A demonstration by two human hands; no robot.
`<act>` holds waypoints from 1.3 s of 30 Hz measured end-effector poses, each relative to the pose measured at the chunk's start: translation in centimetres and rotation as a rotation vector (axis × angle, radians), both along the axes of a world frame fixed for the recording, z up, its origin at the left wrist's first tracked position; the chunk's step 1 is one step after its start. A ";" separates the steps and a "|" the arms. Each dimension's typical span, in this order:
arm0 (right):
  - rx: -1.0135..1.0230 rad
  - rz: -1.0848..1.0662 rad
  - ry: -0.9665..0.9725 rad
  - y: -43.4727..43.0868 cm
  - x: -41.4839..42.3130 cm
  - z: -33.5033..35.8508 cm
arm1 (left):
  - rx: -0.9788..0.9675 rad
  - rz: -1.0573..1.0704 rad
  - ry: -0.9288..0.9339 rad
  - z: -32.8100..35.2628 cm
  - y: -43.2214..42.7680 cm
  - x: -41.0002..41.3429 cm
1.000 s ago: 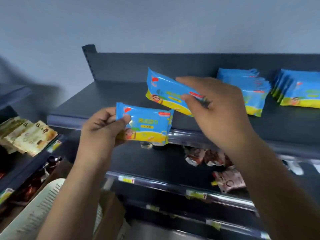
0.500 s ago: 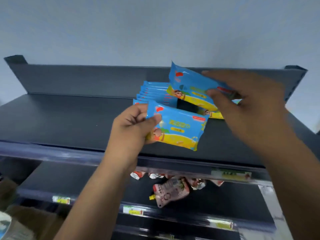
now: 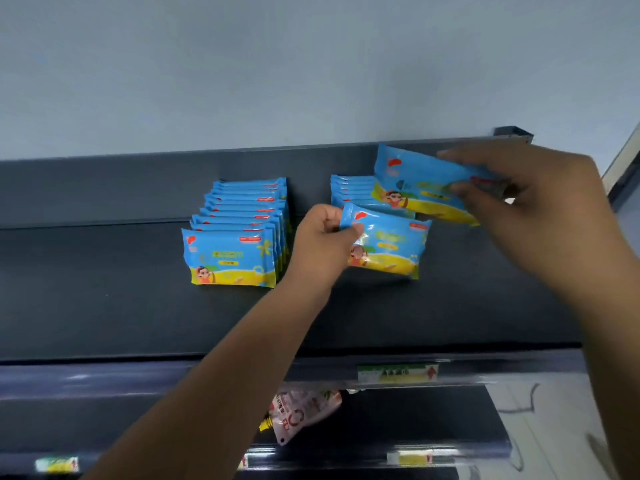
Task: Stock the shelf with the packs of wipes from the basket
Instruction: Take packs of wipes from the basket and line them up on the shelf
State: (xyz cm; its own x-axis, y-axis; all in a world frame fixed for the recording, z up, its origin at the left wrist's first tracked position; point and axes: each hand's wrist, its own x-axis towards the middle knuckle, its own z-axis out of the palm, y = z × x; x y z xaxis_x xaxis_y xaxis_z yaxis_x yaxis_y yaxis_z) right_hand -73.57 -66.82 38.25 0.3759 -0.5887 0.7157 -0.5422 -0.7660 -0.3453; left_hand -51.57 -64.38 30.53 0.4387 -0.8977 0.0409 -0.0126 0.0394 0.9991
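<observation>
A left row of packs is stood on the shelf just left of the left hand. This hand is extended forward, and the lower pack is pinched at its left end between thumb and curled fingers. A right row of packs is located just behind it. The upper pack is gripped at its right end by the right hand and held tilted above that row.

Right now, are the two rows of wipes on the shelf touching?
Apart. The head view shows bare dark shelf between the left row and the right row of packs.
</observation>
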 end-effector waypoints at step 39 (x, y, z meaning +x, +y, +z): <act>0.045 -0.137 0.427 -6.6 5.4 -7.4 | 0.182 0.008 -0.668 -1.4 -2.9 2.2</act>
State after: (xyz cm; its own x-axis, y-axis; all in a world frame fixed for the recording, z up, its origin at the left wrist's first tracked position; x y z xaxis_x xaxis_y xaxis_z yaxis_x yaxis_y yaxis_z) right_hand -68.17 -73.41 30.86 0.5482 -0.6809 0.4857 -0.7391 -0.6662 -0.0998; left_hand -49.36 -67.28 29.10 0.3789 -0.9126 0.1537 -0.6270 -0.1310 0.7679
